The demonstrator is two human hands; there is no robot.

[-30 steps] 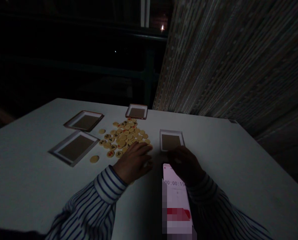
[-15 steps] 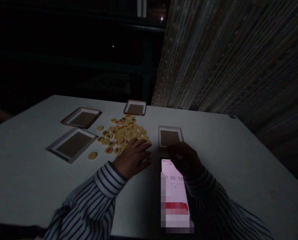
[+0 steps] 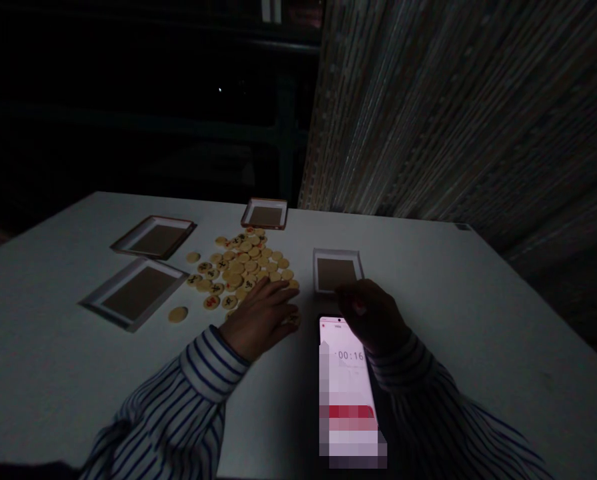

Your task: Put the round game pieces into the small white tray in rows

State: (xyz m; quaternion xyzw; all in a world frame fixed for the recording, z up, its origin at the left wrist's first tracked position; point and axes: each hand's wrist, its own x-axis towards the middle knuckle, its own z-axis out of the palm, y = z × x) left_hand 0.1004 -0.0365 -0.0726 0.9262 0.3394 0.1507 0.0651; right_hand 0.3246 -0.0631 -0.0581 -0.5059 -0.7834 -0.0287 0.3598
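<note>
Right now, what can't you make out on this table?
From the head view:
- Phone: its lower screen is blurred by pixelation.
- Right hand: shadow hides whether it touches the phone.
- Round game pieces: some are hidden under the left hand.
- Marks on those pieces: too small and dim to read.

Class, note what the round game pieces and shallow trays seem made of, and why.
The round game pieces: cream plastic or pale wood, faintly glossy highlights; dim light leaves it open. The trays: probably matte white card, thin-walled, with brown cardboard-like bases.
</note>
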